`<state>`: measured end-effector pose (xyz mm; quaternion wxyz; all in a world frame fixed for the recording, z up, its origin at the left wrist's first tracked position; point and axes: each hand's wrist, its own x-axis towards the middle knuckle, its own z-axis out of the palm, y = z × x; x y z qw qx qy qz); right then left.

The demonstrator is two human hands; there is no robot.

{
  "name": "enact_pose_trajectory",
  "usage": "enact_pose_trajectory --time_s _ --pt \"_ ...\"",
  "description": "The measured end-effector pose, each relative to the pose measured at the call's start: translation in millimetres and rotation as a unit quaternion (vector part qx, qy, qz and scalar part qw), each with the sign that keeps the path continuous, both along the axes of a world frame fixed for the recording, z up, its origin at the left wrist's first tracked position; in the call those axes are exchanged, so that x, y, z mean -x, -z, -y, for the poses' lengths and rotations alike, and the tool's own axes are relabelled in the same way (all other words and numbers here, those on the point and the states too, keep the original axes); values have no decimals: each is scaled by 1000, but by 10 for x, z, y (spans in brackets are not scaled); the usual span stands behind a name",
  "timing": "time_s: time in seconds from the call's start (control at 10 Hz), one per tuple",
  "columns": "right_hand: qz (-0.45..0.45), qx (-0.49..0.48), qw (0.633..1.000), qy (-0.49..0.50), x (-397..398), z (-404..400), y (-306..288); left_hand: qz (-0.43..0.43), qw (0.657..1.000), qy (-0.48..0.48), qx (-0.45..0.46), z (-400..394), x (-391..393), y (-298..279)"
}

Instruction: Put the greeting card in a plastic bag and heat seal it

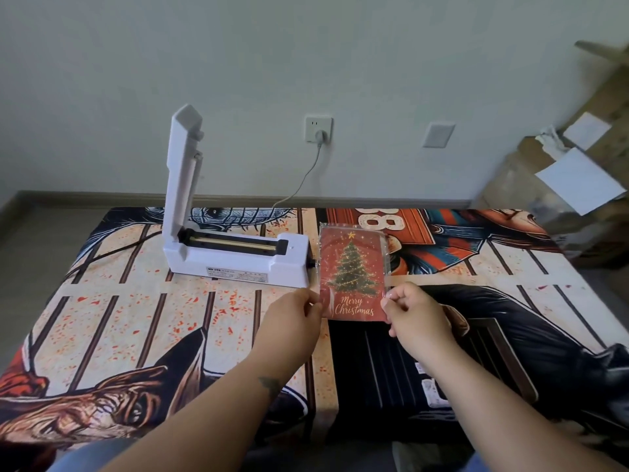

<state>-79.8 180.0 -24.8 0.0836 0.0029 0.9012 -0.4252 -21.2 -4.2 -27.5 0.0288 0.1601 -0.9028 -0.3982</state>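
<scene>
A red greeting card with a Christmas tree and "Merry Christmas" sits inside a clear plastic bag whose edges stick out past the card at the top and sides. My left hand pinches the bag's lower left edge. My right hand pinches the lower right edge. The card is held upright just right of the white heat sealer. The sealer's arm is raised, leaving the sealing strip bare.
The sealer's cord runs to a wall socket. A printed cloth covers the table. Cardboard boxes with white paper sheets are stacked at the right by the wall.
</scene>
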Motion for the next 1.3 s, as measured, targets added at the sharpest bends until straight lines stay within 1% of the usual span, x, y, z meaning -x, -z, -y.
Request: enact_pose_trajectory --time_s 0.2,0.3,0.5,0.6,0.8,1.0,1.1,1.2,1.3 --pt "19 -75 997 -18 22 -37 132 26 999 10 21 -58 35 92" --pt "13 -103 995 -13 41 -45 154 24 999 10 38 -74 50 126" --pt "-1 -141 990 -27 60 -52 173 0 999 1 35 -83 42 159" --pt "-11 -150 988 -34 62 -43 181 -10 999 -5 32 -79 28 149" --pt "-32 -162 985 -45 44 -47 189 -16 998 29 55 -102 -8 127" --pt "-37 -179 982 -44 36 -43 186 -22 996 40 72 -99 -10 162" --pt "-20 -187 982 -33 39 -60 135 -19 996 38 80 -74 -7 134" --pt "5 -132 991 -19 53 -105 110 -11 995 32 93 -44 -42 86" --pt "-6 -46 998 -39 49 -69 -44 -32 995 29 86 12 -34 -52"
